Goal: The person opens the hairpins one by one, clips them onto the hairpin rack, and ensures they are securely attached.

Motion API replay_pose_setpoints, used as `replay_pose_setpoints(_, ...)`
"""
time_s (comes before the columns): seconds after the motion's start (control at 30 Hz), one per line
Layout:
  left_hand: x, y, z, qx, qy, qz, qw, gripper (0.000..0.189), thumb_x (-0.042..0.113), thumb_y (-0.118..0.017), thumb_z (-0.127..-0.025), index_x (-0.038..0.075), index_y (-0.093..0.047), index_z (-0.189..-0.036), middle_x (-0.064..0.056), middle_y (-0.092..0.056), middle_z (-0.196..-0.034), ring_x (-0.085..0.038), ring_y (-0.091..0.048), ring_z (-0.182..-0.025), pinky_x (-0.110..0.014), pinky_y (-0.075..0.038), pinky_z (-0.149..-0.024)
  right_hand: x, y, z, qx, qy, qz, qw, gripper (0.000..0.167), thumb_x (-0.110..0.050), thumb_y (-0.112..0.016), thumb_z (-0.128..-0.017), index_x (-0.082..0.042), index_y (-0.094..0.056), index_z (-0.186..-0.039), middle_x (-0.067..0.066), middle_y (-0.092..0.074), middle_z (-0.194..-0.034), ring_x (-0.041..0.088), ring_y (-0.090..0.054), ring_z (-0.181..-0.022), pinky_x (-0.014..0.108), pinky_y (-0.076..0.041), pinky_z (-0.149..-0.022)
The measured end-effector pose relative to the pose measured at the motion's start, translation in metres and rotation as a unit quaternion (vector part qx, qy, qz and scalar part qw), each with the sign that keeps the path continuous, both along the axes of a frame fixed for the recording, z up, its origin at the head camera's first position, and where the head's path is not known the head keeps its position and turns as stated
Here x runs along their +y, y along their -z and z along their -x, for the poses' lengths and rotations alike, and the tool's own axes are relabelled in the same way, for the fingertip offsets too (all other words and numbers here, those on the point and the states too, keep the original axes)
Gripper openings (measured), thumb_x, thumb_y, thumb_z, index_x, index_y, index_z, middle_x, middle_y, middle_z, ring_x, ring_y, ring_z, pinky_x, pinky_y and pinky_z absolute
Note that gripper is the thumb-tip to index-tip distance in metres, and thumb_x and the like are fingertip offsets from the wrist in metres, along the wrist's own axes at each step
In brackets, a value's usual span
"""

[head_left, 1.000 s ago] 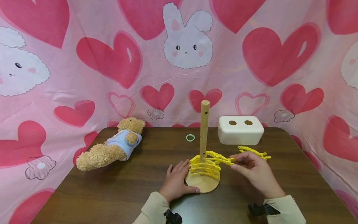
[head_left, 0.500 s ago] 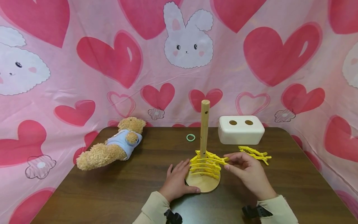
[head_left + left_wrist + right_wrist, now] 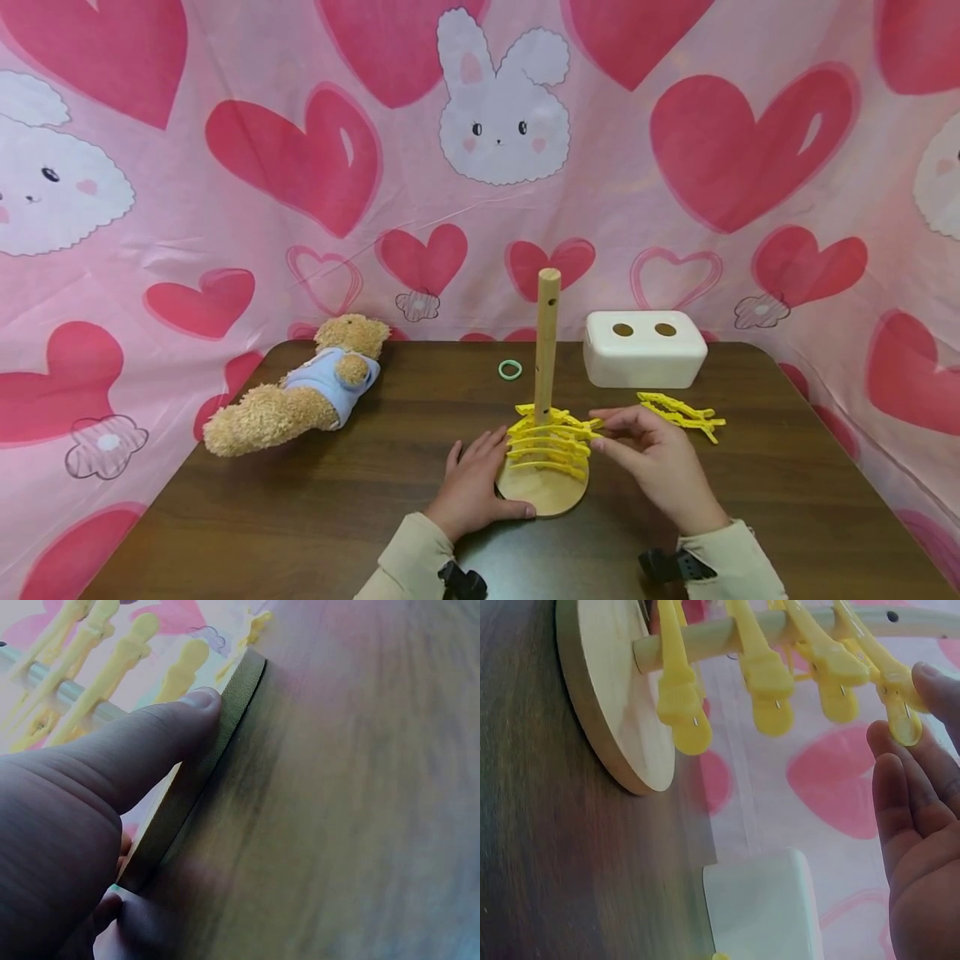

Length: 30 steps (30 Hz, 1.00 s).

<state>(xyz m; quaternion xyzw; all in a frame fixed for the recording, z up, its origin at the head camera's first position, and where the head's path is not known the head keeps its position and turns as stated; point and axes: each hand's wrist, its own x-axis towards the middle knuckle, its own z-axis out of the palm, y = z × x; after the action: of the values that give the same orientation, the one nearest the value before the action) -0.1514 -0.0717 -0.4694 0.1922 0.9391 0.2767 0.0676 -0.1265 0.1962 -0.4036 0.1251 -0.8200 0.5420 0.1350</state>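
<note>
A wooden pole (image 3: 547,342) rises from a round wooden base (image 3: 551,500) in the head view. Several long yellow hair clips (image 3: 765,682) sit on the pole one above another, their ends pointing right. My right hand (image 3: 656,462) pinches the end of the topmost yellow hair clip (image 3: 902,720) between thumb and fingers; the other part of this clip lies at the pole. On the base's left side rests my left hand (image 3: 472,487), fingers spread and thumb (image 3: 199,701) against the rim. Its other fingers are mostly hidden in the left wrist view.
More yellow clips (image 3: 682,411) lie on the brown table (image 3: 300,517) beyond my right hand. Behind them stands a white box (image 3: 645,367) with two round holes. A green ring (image 3: 510,370) lies behind the pole, and a teddy bear (image 3: 330,383) lies at the left.
My right hand has moved left towards the pole with the clip, bringing it closer in above the others. My left hand has stayed at the base.
</note>
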Motion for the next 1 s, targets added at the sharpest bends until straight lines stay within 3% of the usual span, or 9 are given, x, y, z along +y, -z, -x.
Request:
replay_pose_setpoints(0.27, 0.000, 0.001, -0.001, -0.006, 0.003, -0.005, 1.0000, 0.105, 0.068, -0.080, -0.071, 0.021, -0.040, -0.156, -0.004, -0.033, -0.162, -0.031, -0.026, -0.150, -0.067, -0.006, -0.115, -0.012, 0.003, 0.001, -0.010, 0.002, 0.004, 0.9999, 0.015, -0.012, -0.079, -0.087, -0.007, -0.066, -0.094, 0.000, -0.074, -0.113, 0.017, -0.070, -0.102, 0.022, -0.055, -0.083)
replay_pose_setpoints(0.57, 0.000, 0.001, 0.000, -0.003, 0.003, 0.001, 1.0000, 0.105, 0.069, -0.079, -0.070, 0.021, -0.040, -0.155, -0.003, -0.034, -0.161, -0.031, -0.025, -0.150, -0.067, -0.006, -0.116, -0.016, 0.004, 0.002, 0.000, 0.006, 0.054, 0.9985, 0.016, -0.008, -0.080, -0.085, -0.008, -0.064, -0.088, 0.004, -0.074, -0.110, 0.020, -0.071, -0.098, 0.026, -0.058, -0.077)
replay_pose_setpoints(0.77, 0.000, 0.000, 0.001, -0.008, -0.001, 0.001, 1.0000, 0.106, 0.069, -0.079, -0.070, 0.020, -0.040, -0.155, -0.003, -0.034, -0.162, -0.030, -0.024, -0.150, -0.067, -0.005, -0.116, -0.014, 0.000, 0.002, -0.022, 0.003, 0.038, 0.9990, 0.016, -0.012, -0.080, -0.086, -0.009, -0.066, -0.094, 0.001, -0.073, -0.113, 0.013, -0.069, -0.101, 0.023, -0.056, -0.082)
replay_pose_setpoints(1.0, 0.000, -0.001, 0.000, -0.012, -0.002, -0.005, 0.9999, 0.107, 0.068, -0.080, -0.070, 0.020, -0.040, -0.156, -0.003, -0.034, -0.162, -0.031, -0.024, -0.150, -0.066, -0.005, -0.116, -0.008, -0.003, 0.001, -0.029, 0.007, -0.010, 0.9995, 0.026, -0.021, -0.081, -0.087, -0.014, -0.068, -0.108, -0.003, -0.070, -0.119, 0.017, -0.067, -0.106, 0.027, -0.053, -0.091)
